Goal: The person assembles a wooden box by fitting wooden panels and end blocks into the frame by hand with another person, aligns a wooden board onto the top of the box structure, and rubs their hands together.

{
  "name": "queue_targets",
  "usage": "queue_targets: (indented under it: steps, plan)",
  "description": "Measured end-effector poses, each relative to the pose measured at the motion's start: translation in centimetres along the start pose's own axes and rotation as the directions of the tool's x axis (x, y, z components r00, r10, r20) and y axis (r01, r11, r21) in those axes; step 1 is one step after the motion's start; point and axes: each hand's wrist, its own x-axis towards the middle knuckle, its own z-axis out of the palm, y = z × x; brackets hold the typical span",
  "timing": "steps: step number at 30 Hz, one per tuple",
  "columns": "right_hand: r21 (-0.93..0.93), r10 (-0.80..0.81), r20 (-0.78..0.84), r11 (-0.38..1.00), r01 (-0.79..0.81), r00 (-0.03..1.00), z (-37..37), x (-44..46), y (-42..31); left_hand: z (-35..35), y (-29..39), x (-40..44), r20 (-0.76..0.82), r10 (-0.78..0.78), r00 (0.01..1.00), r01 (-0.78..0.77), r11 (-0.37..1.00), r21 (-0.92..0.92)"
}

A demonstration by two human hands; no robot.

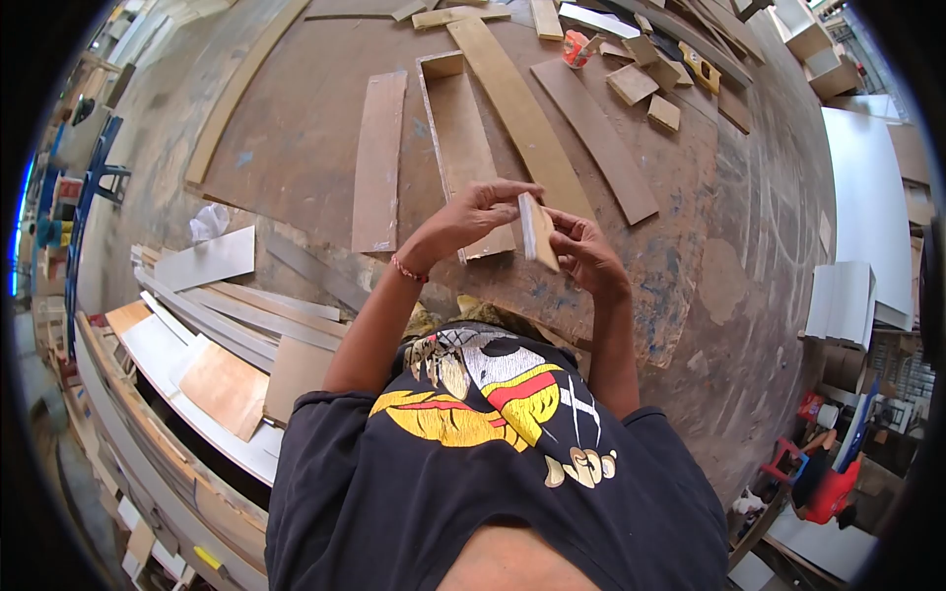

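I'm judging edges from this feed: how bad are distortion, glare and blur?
Head view: strong fisheye bending, as along the white panel, with blackened corners; head view: bluish glare from the light strip at far left; head view: handheld wooden block fairly sharp, periphery softer.

A small, flat piece of wood is raised between the two hands, its upper end by the fingertips of the left hand and its right side gripped by the right hand. Straight-sided and longer than wide, it has a light tan face turned right and a whitish strip along its left. It tilts, lower end towards the body; whether that strip is bare edge or coating is hard to tell.
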Motion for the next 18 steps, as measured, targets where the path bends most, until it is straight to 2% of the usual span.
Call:
queue_targets:
  steps: [1, 2, 3, 5, 9, 12, 14, 18]
  plan:
    - [0.034, -0.007, -0.058, 0.999, 0.009, 0.998, -0.2, 0.1, 0.2, -0.3, 0.1, -0.2, -0.086, -0.035, 0.996, 0.039, 0.998, 0.046]
    - [0.108, 0.007, -0.016, 0.994, -0.005, 1.0, -0.9, 0.1, 0.5, -0.6, 0.1, -0.5, -0.173, -0.066, 0.983, 0.082, 0.993, 0.087]
    - [0.106, 0.01, -0.017, 0.994, -0.008, 1.0, -1.5, 0.2, 1.1, -1.0, 0.3, -0.9, -0.174, -0.067, 0.983, 0.082, 0.993, 0.083]
    - [0.202, 0.044, -0.063, 0.979, -0.03, 0.997, -2.4, 0.4, 2.2, -1.9, 0.9, -2.1, -0.32, -0.086, 0.944, 0.095, 0.995, 0.012]
    - [0.207, 0.073, -0.136, 0.977, -0.044, 0.988, -2.5, 0.5, 3.5, -2.9, 0.3, -3.8, -0.484, -0.137, 0.864, 0.148, 0.989, -0.015]
    - [0.19, 0.116, -0.186, 0.979, -0.08, 0.976, -2.1, 0.7, 3.9, -2.9, -0.6, -4.5, -0.535, -0.15, 0.831, 0.149, 0.988, -0.046]
    - [0.086, 0.1, -0.272, 0.993, -0.079, 0.957, -1.9, 0.8, 4.1, -3.0, -1.5, -4.7, -0.545, -0.158, 0.824, 0.15, 0.987, -0.059]
    - [-0.027, 0.042, -0.304, 0.998, -0.053, 0.952, -2.0, 0.8, 4.5, -2.8, -3.1, -5.1, -0.578, -0.154, 0.801, 0.139, 0.988, -0.071]
